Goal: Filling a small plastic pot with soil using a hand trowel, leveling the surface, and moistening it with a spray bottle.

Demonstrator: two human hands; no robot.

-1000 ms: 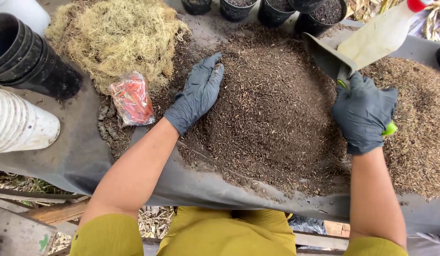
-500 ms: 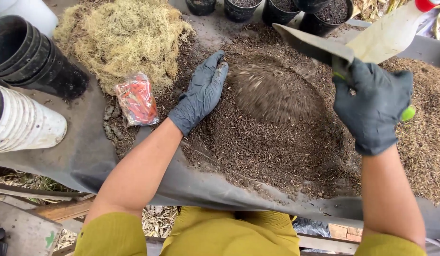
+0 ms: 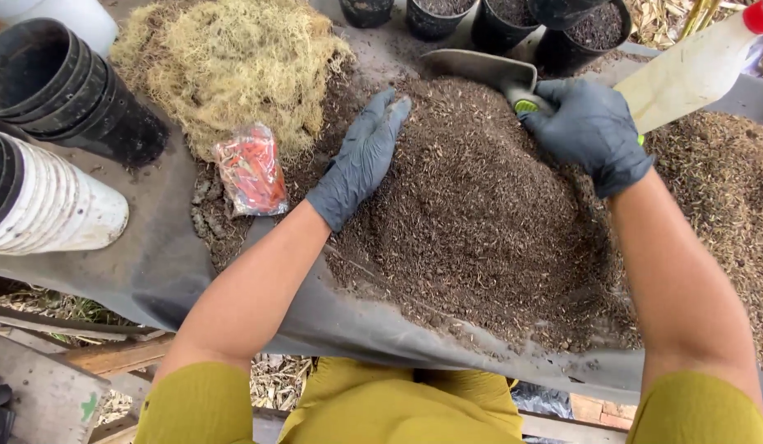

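While the gloved left hand [image 3: 361,160] lies flat and open against the dark soil heap [image 3: 480,222], the right hand [image 3: 591,131] (also gloved) grips a trowel [image 3: 480,70], blade resting at the heap's far edge near black pots [image 3: 579,33].

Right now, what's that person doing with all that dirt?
A person in dark gloves is working a big pile of brown potting mix spread on a dark sheet. The right hand has its grip on a garden trowel, blade lying at the top of the pile. The left hand rests flat against the pile's side. Nearby sit a heap of yellowish moss, a small red packet, stacked black pots and white pots.
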